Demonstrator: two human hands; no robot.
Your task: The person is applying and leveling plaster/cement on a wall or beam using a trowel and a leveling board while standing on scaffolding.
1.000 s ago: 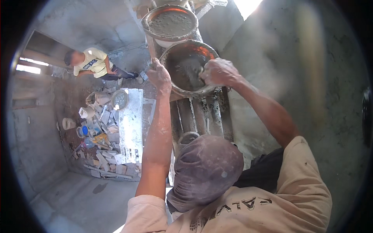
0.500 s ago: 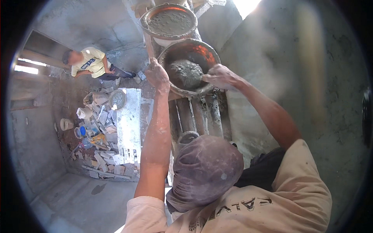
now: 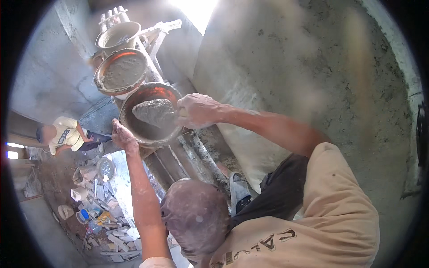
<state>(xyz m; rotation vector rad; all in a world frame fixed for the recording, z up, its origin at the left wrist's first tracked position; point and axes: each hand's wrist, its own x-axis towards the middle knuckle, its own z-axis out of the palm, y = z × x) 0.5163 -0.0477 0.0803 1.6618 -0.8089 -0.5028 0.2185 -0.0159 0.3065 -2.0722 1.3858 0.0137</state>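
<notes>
My right hand (image 3: 196, 110) grips the short handle of a trowel. The trowel's blade (image 3: 154, 111) carries a heap of wet grey mortar and is over the mouth of a round, mortar-caked bucket (image 3: 154, 144). Orange shows on the bucket's inner wall. My left hand (image 3: 124, 136) is closed on the bucket's near left rim. Beyond it stands a second orange-lined bucket (image 3: 123, 71), filled with grey mortar. The bottom of the nearer bucket is partly hidden by the loaded blade.
A pale bucket (image 3: 119, 35) stands farther back on the plank scaffold (image 3: 165, 163). Rough grey wall (image 3: 313, 67) rises to the right. Lower left are another person (image 3: 69, 134), rubble (image 3: 118, 241), and a mortar tub (image 3: 106, 169). A sandalled foot (image 3: 240, 190) rests nearby.
The trowel has come up out of the mortar with a load on it. The view has swung, so the buckets now appear farther left. My left hand remains at the rim.
</notes>
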